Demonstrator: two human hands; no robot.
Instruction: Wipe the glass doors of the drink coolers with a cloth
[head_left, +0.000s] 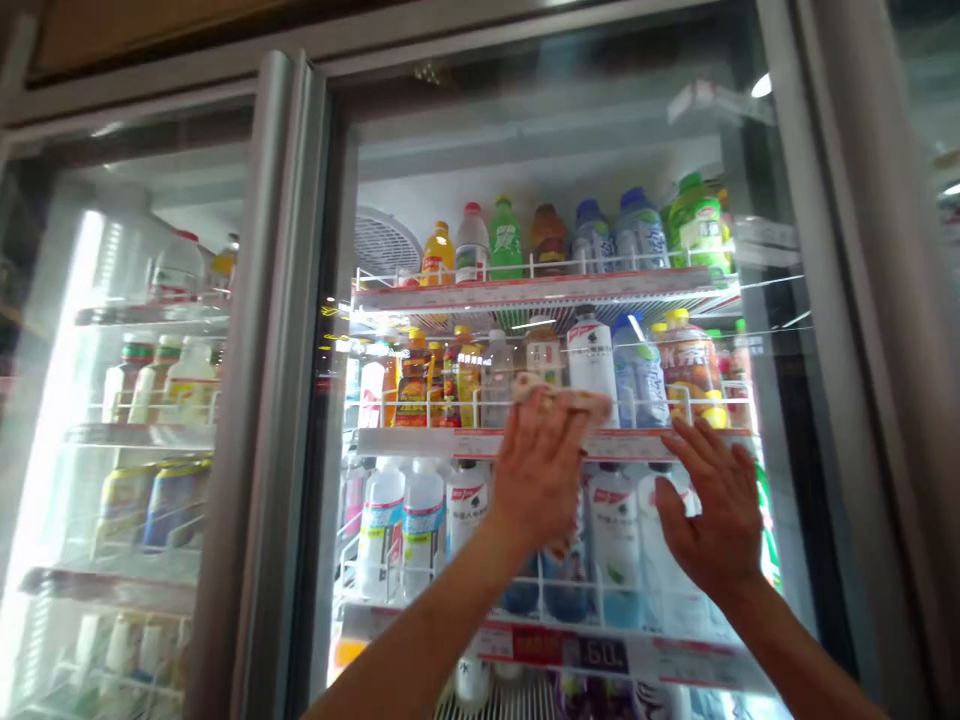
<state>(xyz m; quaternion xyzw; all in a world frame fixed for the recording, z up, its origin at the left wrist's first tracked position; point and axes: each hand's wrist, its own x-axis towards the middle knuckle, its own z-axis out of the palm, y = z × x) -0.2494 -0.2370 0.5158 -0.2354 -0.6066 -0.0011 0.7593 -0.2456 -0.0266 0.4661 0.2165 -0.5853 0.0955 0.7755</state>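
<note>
A pale patterned cloth [592, 403] lies against the glass door [525, 120] of a drinks fridge. Over it is my left hand [536, 470], pressing the cloth with its fingers pointing up; parts of the cloth stick out above the fingertips and below the palm. To the right, my right hand [712, 505] is raised at the glass with its fingers spread and holds nothing. Whether its palm touches the pane I cannot tell. Behind the glass, both hands cover parts of the bottles on the middle shelves.
Rows of drink bottles [506, 240] stand on wire-fronted shelves [540, 288] inside. A metal door frame [262, 400] separates this door from another fridge door at the left, with bottles [191, 380] and cans behind it. A price display [600, 655] hangs on the lower shelf edge.
</note>
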